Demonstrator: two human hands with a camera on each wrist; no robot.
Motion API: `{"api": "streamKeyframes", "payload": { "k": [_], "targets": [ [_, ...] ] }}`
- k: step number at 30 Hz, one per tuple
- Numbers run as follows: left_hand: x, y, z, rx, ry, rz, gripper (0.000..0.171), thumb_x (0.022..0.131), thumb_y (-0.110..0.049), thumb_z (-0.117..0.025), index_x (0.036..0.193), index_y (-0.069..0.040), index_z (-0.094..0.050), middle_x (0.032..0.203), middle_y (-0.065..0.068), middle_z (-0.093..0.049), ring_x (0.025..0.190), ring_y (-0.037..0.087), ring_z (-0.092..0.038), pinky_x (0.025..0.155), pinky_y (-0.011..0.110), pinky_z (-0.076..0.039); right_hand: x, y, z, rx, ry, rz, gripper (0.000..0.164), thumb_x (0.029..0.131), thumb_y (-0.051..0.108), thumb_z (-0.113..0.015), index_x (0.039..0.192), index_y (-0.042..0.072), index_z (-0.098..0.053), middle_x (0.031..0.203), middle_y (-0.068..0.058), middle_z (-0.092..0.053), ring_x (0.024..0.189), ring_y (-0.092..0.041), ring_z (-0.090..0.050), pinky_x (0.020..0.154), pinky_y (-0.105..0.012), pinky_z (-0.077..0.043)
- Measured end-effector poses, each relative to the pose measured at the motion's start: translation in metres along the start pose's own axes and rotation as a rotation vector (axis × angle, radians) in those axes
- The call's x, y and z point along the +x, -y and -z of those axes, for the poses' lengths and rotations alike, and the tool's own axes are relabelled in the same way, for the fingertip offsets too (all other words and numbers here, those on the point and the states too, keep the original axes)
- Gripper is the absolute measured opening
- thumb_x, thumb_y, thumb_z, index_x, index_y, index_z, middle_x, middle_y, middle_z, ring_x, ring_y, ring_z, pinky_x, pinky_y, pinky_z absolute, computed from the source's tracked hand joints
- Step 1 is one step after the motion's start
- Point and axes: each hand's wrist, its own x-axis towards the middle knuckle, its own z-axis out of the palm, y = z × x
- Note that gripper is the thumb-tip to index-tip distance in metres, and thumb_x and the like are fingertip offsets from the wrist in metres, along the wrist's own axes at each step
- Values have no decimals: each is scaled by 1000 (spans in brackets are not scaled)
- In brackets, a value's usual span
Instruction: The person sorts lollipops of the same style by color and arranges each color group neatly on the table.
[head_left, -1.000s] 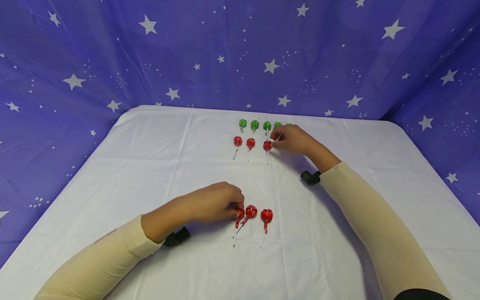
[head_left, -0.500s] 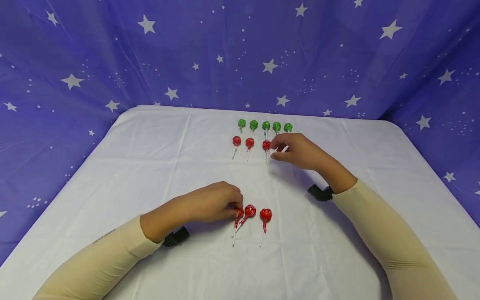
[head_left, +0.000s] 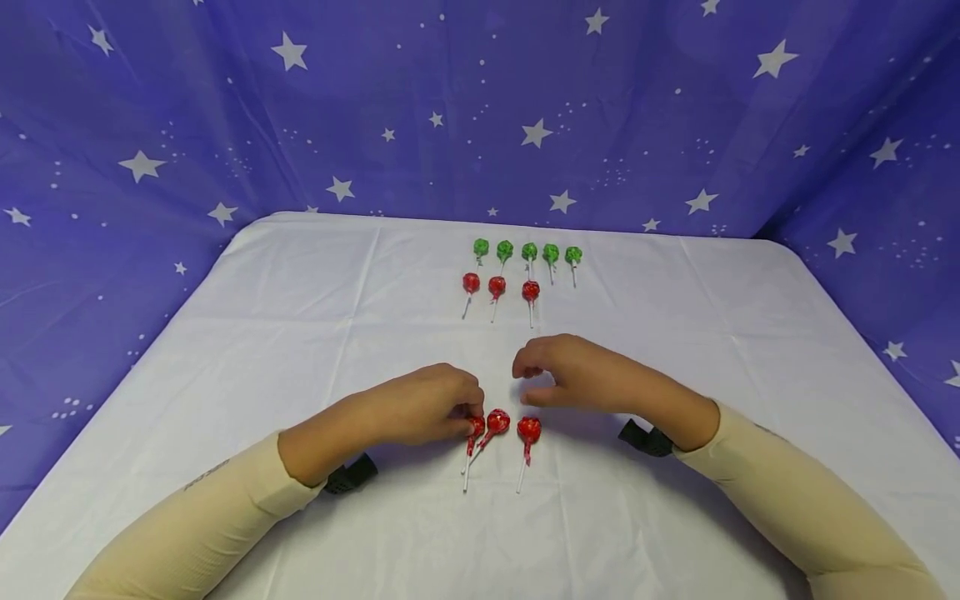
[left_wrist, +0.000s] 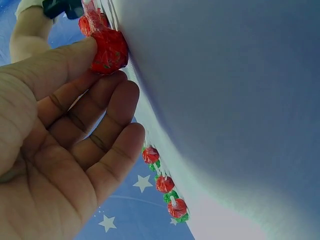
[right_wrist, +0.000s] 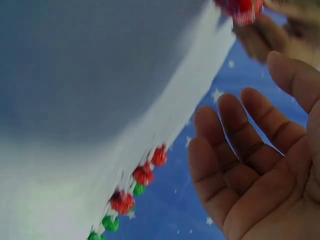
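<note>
My left hand [head_left: 423, 406] pinches the head of a red-wrapped lollipop [left_wrist: 110, 52] between thumb and fingers; its white stick points toward the front of the table. Right beside it lies a second red lollipop [head_left: 498, 422], its stick crossing behind the first one's. A third red lollipop [head_left: 528, 430] lies a little to the right. My right hand [head_left: 581, 373] hovers just beyond that third one, fingers loosely bent and holding nothing; the right wrist view shows its bare palm [right_wrist: 280, 190].
Farther back on the white tablecloth [head_left: 300, 283] is a row of several green lollipops [head_left: 529, 251]. In front of them lie three red lollipops [head_left: 497, 286], sticks toward me. A purple star-patterned cloth [head_left: 450, 108] hangs behind the table.
My right hand has let go of the red lollipop in the back row and drawn back toward the near lollipops, uncovering the right end of the green row. My left hand has stayed put.
</note>
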Motion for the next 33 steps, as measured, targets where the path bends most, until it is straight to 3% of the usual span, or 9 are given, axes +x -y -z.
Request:
{"api": "streamKeyframes", "payload": {
  "k": [4,12,24,33],
  "targets": [
    [0,0,0,-3,-3,-1,11,87,-8,-74,82,-15,-67,77,-12,-54,72,7,-50,72,24,-45,-5,7,-9,-3,58,5,19,89,19,-74,107,12,-70,100,3,-66,95,-15,-63,87,-34,-51],
    [0,0,1,-8,-8,-15,10,87,-7,-73,83,-15,-68,77,-12,-55,72,9,-52,72,24,-45,-16,9,-18,-30,98,-7,16,89,26,-76,101,19,-68,94,12,-62,91,-8,-61,86,-32,-50],
    [-1,1,1,0,-20,-33,11,85,-7,-75,82,-14,-68,77,-12,-55,71,9,-53,71,24,-44,-17,8,-26,-7,82,78,6,91,20,-73,93,20,-67,88,15,-57,84,-6,-58,82,-27,-48],
    [-2,0,-1,-19,-25,13,13,85,-8,-75,81,-17,-68,75,-15,-56,70,6,-50,70,25,-45,-18,10,-29,-2,68,75,8,90,15,-73,89,18,-66,86,14,-56,81,-5,-55,78,-24,-49]
  ]
}}
